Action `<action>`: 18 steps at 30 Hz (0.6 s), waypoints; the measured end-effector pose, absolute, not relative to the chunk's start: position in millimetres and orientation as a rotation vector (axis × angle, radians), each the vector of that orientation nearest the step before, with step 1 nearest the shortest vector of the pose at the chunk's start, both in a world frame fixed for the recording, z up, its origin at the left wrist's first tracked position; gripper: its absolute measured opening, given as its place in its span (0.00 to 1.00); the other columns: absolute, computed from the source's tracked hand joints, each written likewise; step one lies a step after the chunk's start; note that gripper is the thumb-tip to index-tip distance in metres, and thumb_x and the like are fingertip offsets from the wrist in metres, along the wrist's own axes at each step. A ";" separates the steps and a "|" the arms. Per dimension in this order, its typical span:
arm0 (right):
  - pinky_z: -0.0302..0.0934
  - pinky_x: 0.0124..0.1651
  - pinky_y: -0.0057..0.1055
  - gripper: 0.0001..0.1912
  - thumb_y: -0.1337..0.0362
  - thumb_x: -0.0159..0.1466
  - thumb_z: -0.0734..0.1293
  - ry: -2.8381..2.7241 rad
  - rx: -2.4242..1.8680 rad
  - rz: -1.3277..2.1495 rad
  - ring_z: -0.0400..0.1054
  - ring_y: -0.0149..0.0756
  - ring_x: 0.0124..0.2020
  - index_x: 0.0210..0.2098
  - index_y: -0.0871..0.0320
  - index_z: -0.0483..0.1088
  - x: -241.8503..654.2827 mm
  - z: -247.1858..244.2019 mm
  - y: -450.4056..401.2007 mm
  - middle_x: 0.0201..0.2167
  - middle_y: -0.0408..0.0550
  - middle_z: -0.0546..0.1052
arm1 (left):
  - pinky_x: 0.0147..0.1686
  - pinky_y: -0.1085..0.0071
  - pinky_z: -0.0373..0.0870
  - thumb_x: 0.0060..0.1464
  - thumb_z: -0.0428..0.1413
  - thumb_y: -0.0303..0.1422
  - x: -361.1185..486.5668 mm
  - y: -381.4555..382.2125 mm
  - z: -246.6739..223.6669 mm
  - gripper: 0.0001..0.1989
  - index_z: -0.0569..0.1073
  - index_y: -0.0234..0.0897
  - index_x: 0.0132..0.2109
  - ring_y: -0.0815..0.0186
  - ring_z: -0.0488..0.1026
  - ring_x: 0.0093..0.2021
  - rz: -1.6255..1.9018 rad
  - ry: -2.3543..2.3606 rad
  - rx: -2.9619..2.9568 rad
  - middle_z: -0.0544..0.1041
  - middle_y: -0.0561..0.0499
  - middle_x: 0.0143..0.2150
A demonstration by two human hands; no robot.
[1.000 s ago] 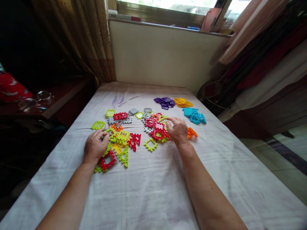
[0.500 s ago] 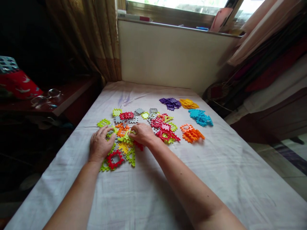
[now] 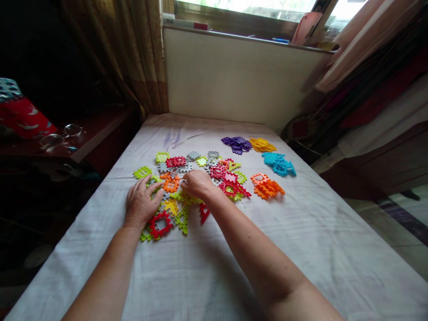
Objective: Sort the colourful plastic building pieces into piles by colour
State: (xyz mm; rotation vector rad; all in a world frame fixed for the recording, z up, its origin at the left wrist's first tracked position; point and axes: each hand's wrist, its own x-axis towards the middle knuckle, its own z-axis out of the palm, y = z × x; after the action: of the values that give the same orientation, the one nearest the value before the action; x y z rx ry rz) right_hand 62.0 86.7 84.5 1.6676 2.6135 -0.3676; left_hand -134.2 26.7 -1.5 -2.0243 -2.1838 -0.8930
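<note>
Pale sheet (image 3: 207, 276) carries a mixed heap of toothed tiles (image 3: 171, 206), nearer its left edge. Left hand (image 3: 142, 200) rests on heap, fingers parted, loose. Right hand (image 3: 197, 183) curls over heap's middle — grip hidden, can't tell. Blue pile (image 3: 279, 164) sits near right edge.

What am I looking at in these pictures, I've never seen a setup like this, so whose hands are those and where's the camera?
There's no machine: these are one person's bare hands, seen from a camera on that person's head, looking forward and down. On the pale cloth lie toothed plastic tiles, mostly lime green, red and gray. To their right sit single-color piles: purple, yellow, blue and orange. The left hand lies spread over the mixed tiles' left side. The right hand reaches in among them; its fingertips are partly hidden, so I can't tell if it holds one.
</note>
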 end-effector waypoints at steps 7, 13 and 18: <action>0.67 0.45 0.31 0.18 0.50 0.62 0.68 2.550 1.814 -0.528 0.74 0.43 0.50 0.45 0.53 0.79 33.0 73.6 97.5 0.52 0.53 0.78 | 0.65 0.51 0.57 0.58 0.51 0.43 -134.3 25.0 -2.0 0.16 0.82 0.50 0.47 0.50 0.63 0.65 -0.894 -2.176 -2.051 0.70 0.49 0.63; 0.66 0.43 0.30 0.13 0.56 0.64 0.66 2.536 1.866 -0.615 0.75 0.40 0.47 0.44 0.49 0.79 32.8 71.5 93.5 0.46 0.48 0.82 | 0.65 0.53 0.58 0.58 0.51 0.42 -132.8 26.0 -1.3 0.16 0.82 0.51 0.46 0.52 0.63 0.65 -0.883 -2.131 -2.129 0.71 0.51 0.62; 0.65 0.42 0.30 0.14 0.58 0.66 0.62 2.564 1.946 -0.502 0.75 0.39 0.45 0.43 0.49 0.79 58.6 75.4 86.0 0.44 0.48 0.82 | 0.66 0.47 0.53 0.59 0.51 0.44 -126.1 23.8 0.7 0.16 0.82 0.54 0.47 0.50 0.60 0.68 -0.799 -2.113 -2.222 0.68 0.51 0.66</action>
State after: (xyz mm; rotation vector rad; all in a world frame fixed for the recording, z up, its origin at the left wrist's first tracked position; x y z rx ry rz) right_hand 58.6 86.0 75.4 1.9456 2.5636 -0.5017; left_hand -126.1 23.8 0.7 -2.2225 -2.1127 -0.7991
